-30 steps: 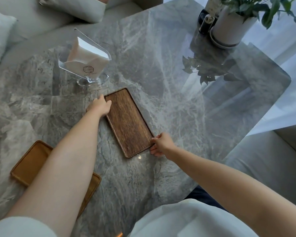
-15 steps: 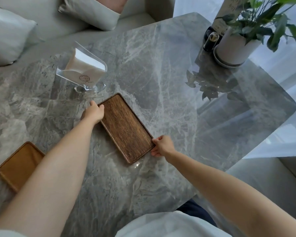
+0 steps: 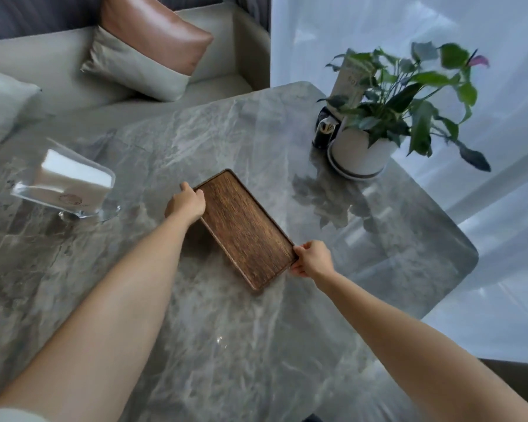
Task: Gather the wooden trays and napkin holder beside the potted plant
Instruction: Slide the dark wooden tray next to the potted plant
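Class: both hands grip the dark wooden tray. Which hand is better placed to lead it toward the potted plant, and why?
Right hand: it holds the dark wooden tray on the side facing the potted plant. The left hand grips the opposite edge.

One dark wooden tray (image 3: 245, 228) in view. One clear napkin holder (image 3: 64, 190), one stack of napkins inside. One potted plant (image 3: 378, 117) in a white pot. Two cushions (image 3: 147, 47) behind the table. My two hands, left hand (image 3: 186, 204) and right hand (image 3: 313, 259).
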`<action>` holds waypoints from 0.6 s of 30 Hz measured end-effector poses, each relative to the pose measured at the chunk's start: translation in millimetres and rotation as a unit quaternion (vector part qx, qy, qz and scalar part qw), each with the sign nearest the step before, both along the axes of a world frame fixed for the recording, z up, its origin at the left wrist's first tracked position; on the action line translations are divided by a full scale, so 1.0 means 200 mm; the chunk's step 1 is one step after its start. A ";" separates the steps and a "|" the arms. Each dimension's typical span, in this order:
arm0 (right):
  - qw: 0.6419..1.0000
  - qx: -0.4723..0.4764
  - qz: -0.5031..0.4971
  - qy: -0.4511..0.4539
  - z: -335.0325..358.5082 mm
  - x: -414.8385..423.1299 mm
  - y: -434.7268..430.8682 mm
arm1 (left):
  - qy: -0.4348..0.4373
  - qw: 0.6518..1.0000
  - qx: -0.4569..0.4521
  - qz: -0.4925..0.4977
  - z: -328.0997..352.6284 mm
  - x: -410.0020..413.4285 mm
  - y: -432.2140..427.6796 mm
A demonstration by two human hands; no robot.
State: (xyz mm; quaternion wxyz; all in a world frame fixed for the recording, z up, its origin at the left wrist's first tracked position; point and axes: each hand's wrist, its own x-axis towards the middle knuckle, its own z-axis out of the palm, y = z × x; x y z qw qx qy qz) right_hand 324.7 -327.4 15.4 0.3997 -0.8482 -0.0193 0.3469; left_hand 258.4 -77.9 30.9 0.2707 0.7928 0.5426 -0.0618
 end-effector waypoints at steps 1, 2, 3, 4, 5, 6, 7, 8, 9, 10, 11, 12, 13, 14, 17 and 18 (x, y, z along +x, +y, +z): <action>1.000 -0.002 -0.002 -0.005 0.00 0.07 -0.02 | -0.001 1.000 -0.001 -0.005 0.00 0.07 -0.02; 1.000 -0.003 -0.006 -0.006 0.00 0.14 -0.05 | -0.003 1.000 -0.003 -0.009 0.00 0.15 -0.04; 1.000 -0.003 -0.011 -0.005 -0.01 0.21 -0.07 | -0.006 1.000 -0.006 -0.012 -0.01 0.22 -0.06; 1.000 -0.003 -0.017 -0.003 -0.01 0.28 -0.10 | -0.011 1.000 -0.009 -0.016 -0.02 0.29 -0.08; 1.000 -0.005 -0.021 0.000 -0.02 0.34 -0.12 | -0.016 1.000 -0.011 -0.019 -0.03 0.35 -0.10; 1.000 -0.007 -0.024 0.003 -0.02 0.40 -0.14 | -0.019 1.000 -0.013 -0.021 -0.04 0.41 -0.12; 1.000 -0.008 -0.028 0.004 -0.02 0.47 -0.16 | -0.021 0.999 -0.014 -0.022 -0.05 0.47 -0.14; 0.999 -0.009 -0.031 0.004 -0.03 0.53 -0.17 | -0.021 0.999 -0.016 -0.024 -0.06 0.53 -0.15; 0.999 -0.010 -0.034 0.004 -0.04 0.58 -0.19 | -0.022 0.999 -0.019 -0.025 -0.07 0.58 -0.16; 0.999 -0.011 -0.036 0.003 -0.05 0.64 -0.20 | -0.022 0.999 -0.021 -0.027 -0.08 0.64 -0.18; 0.999 -0.015 -0.034 -0.003 -0.06 0.69 -0.21 | -0.022 0.999 -0.022 -0.028 -0.09 0.69 -0.19; 0.999 -0.020 -0.030 -0.012 -0.07 0.74 -0.22 | -0.021 0.999 -0.022 -0.031 -0.10 0.74 -0.19; 0.999 -0.024 -0.026 -0.020 -0.08 0.78 -0.23 | -0.020 0.999 -0.021 -0.034 -0.11 0.79 -0.20; 0.999 -0.027 -0.024 -0.025 -0.09 0.82 -0.23 | -0.020 0.999 -0.021 -0.037 -0.12 0.83 -0.21; 0.999 -0.032 -0.017 -0.025 -0.11 0.94 -0.24 | -0.020 0.998 -0.024 -0.047 -0.15 0.95 -0.21; 0.999 -0.032 -0.015 -0.021 -0.12 0.98 -0.24 | -0.018 0.998 -0.026 -0.048 -0.16 0.98 -0.20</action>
